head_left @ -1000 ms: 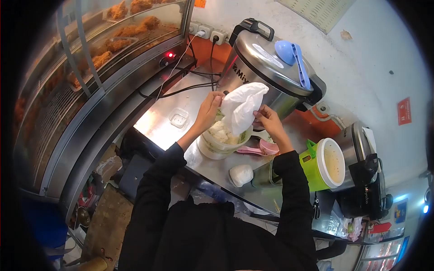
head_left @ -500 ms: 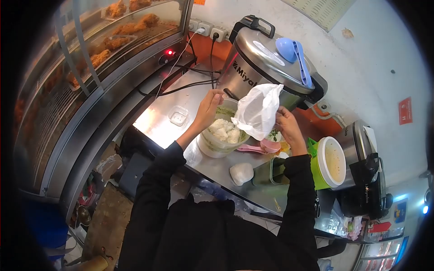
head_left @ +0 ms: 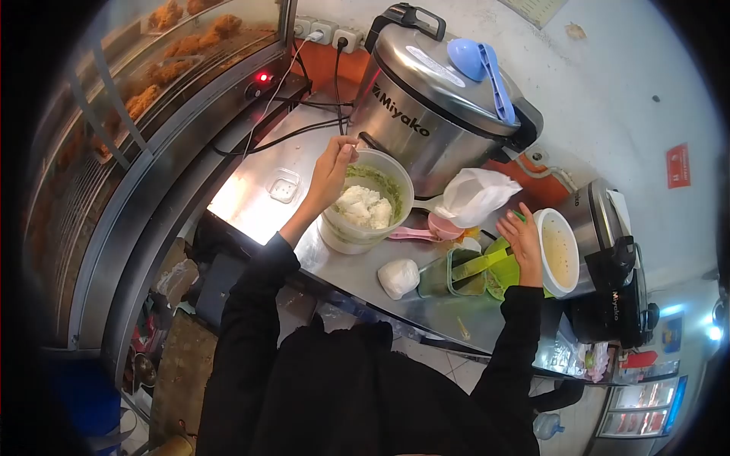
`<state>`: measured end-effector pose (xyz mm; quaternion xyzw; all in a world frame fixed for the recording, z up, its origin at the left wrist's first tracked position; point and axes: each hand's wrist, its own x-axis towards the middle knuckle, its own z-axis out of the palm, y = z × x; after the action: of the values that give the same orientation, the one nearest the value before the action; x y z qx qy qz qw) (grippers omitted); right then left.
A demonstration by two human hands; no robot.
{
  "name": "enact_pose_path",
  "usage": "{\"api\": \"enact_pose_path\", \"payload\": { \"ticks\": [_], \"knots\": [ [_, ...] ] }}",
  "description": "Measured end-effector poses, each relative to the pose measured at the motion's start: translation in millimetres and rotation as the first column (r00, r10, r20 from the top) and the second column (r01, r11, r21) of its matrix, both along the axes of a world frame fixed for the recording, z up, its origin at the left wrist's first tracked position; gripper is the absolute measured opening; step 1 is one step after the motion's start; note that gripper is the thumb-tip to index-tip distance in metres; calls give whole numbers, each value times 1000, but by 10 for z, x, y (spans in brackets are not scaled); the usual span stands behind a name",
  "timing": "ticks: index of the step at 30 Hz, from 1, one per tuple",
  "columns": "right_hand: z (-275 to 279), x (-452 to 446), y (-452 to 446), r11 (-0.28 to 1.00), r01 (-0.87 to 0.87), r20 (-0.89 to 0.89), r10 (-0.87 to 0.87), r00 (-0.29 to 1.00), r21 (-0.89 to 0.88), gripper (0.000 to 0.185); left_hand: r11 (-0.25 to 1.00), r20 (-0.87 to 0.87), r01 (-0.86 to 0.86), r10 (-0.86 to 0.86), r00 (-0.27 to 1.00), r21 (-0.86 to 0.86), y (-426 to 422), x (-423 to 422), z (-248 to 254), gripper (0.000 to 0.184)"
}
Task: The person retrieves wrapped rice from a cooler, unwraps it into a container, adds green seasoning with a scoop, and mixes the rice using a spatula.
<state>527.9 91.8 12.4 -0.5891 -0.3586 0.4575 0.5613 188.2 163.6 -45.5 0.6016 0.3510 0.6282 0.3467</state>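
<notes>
Two hands flank the rice tub (head_left: 346, 237) at frame centre: left hand (head_left: 332, 173) bent-fingered by its rim, perhaps steadying it, grip unclear; right hand (head_left: 522, 239), fingers spread, beside the white bag (head_left: 477, 199)

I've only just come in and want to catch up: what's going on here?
Someone is working with rice at a metal counter. Their left hand is at the rim of a tub with white rice in it; whether it grips the rim is hard to tell. The right hand is open beside a crumpled white bag, apparently not holding it. A white bundle sits near the tub, and a large rice cooker stands behind.
</notes>
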Motion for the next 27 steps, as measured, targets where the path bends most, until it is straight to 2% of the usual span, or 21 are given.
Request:
{"api": "enact_pose_path", "payload": {
  "ticks": [1, 3, 4, 6, 7, 8, 10, 11, 13, 14, 15, 17, 19, 20, 21, 22, 23, 24, 25, 26, 27],
  "knots": [
    [-3, -32, -62, 1000, 2, -1, -2, 1000, -4, 50, 1000, -1, 2, -2, 1000, -4, -3, -2, 3, 29],
    [12, -176, -207, 989, 50, 187, -76, 979, 139, 54, 1000, 23, -5, 5, 1000, 4, -6, -8, 3, 27],
    [9, -263, -266, 990, 55, 185, -79, 980, 133, 54, 1000, 20, -1, 1, 1000, -3, 7, -11, -2, 27],
    [-31, -451, -404, 942, -77, 409, -67, 910, 327, 47, 999, 88, -20, 17, 996, 38, 22, -10, -27, 24],
    [-66, -549, -485, 940, -146, 466, -16, 884, 309, 44, 1000, 84, -9, 7, 996, 30, 0, -11, -38, 24],
    [-117, -648, -570, 934, -214, 521, 36, 853, 286, 41, 994, 135, -91, 83, 987, 56, -26, -18, -45, 21],
    [-246, -824, -759, 873, -484, 745, 283, 603, 60, 42, 940, 169, -288, 259, 951, 183, -124, -17, -62, 16],
    [-375, -973, -837, 844, -535, 750, 346, 563, 12, 45, 906, 207, -347, 302, 931, 241, -223, 23, -89, 13],
    [-762, -1233, -932, 808, -586, 805, 384, 452, -57, 52, 776, 51, -440, 470, 881, 451, -449, 53, -242, 14],
    [-973, -1311, -940, 805, -588, 851, 362, 381, -79, 56, 750, 41, -393, 441, 896, 532, -561, 108, -358, 15],
    [-1139, -1377, -922, 808, -583, 848, 364, 385, -82, 56, 717, 27, -343, 412, 911, 607, -677, 164, -463, 18],
    [-1401, -1447, -879, 910, -335, 949, 295, 109, -245, 65, 741, -188, -51, 235, 954, 669, -901, 242, -559, 21],
    [-1570, -1425, -800, 920, -304, 946, 298, 125, -249, 67, 854, -365, 135, 69, 928, 503, -1091, 341, -638, 23],
    [-1616, -1414, -761, 928, -275, 946, 294, 135, -250, 69, 855, -366, 132, 71, 928, 501, -1163, 386, -716, 23],
    [-1588, -1407, -749, 927, -278, 945, 297, 134, -252, 69, 954, -315, 145, -57, 947, 264, -1226, 436, -828, 24],
    [-1538, -1387, -750, 913, -306, 927, 332, 174, -269, 67, 984, -231, 176, -169, 958, 11, -1282, 475, -937, 25],
    [-1506, -1357, -749, 899, -333, 906, 367, 213, -286, 66, 984, -231, 178, -171, 958, 9, -1337, 506, -1045, 25],
    [-1529, -1300, -731, 898, -332, 905, 368, 213, -288, 66, 984, -188, 135, -156, 970, -117, -1387, 537, -1098, 26],
    [-1576, -1236, -707, 870, -405, 723, 469, 507, -280, 61, 965, -147, 94, -132, 980, -243, -1428, 557, -1148, 26],
    [-1615, -1198, -702, 846, -473, 440, 532, 723, -247, 55, 965, -147, 91, -130, 981, -248, -1471, 575, -1194, 26],
    [-1553, -1215, -729, 843, -476, 436, 537, 722, -250, 55, 972, -189, 144, -178, 966, -183, -1512, 592, -1172, 28]
  ]
}}
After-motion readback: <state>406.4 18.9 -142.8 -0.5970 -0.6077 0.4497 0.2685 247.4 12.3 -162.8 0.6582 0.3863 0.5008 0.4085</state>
